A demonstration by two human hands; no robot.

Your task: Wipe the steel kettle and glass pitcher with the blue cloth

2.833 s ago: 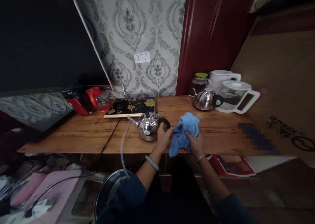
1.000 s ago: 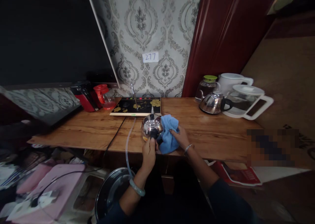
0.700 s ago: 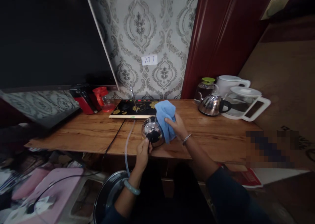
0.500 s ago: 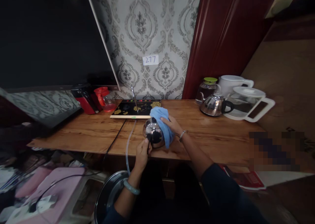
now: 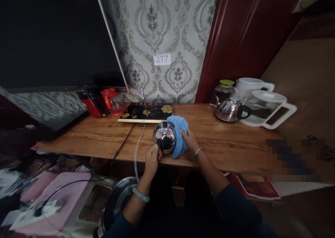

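Note:
A shiny steel kettle (image 5: 168, 135) with a black lid knob is near the front edge of the wooden table (image 5: 209, 144). My left hand (image 5: 152, 158) is closed around its black handle. My right hand (image 5: 190, 140) grips a blue cloth (image 5: 180, 135) and presses it against the kettle's right side. The cloth hides that side of the kettle. Just behind the kettle lies a black electric hob panel (image 5: 149, 111) with gold flowers and an upright metal spout.
A second steel kettle (image 5: 228, 110), a glass jug with a green lid (image 5: 222, 91) and a white-handled glass jug (image 5: 265, 109) stand on the right. On the left are a red-lidded glass pot (image 5: 113, 102) and a metal basin (image 5: 119, 199) below. A clear hose (image 5: 136, 154) hangs over the table edge.
My right hand has slid the cloth down and right, from the kettle's top to its side, uncovering more of the lid. My left hand keeps hold of the handle.

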